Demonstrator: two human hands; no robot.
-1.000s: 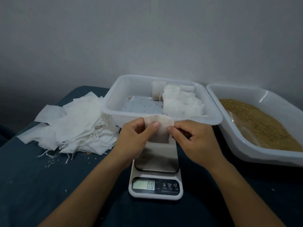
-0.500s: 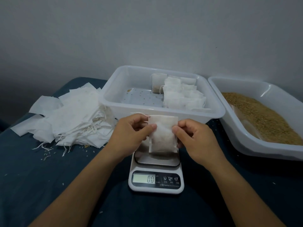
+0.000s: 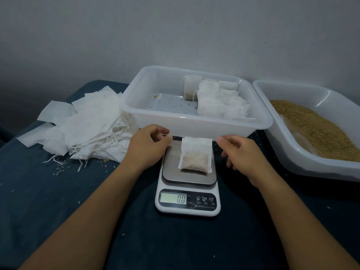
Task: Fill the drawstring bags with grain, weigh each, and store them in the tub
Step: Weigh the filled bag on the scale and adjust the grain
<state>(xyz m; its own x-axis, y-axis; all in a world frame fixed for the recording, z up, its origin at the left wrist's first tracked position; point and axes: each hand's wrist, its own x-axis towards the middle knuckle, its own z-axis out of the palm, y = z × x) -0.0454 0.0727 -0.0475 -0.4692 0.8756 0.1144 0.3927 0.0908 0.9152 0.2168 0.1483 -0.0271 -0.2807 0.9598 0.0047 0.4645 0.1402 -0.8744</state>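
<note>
A small white drawstring bag (image 3: 195,155), its lower half filled with grain, lies flat on the steel platform of the kitchen scale (image 3: 188,201). The display reads 0.0. My left hand (image 3: 147,147) hovers just left of the bag with loosely curled fingers and holds nothing. My right hand (image 3: 241,152) hangs to the right of the bag, fingers relaxed, apart from it. Behind the scale stands the white storage tub (image 3: 134,98) with several filled bags (image 3: 218,100) stacked in its right half.
A heap of empty white bags (image 3: 91,125) with loose strings lies at the left on the dark blue cloth. A second white tub (image 3: 303,158) at the right holds loose brown grain (image 3: 311,129). Stray grains dot the cloth near the heap.
Both hands lowered the bag onto the scale platform and let go of it. They now sit apart on either side of it.
</note>
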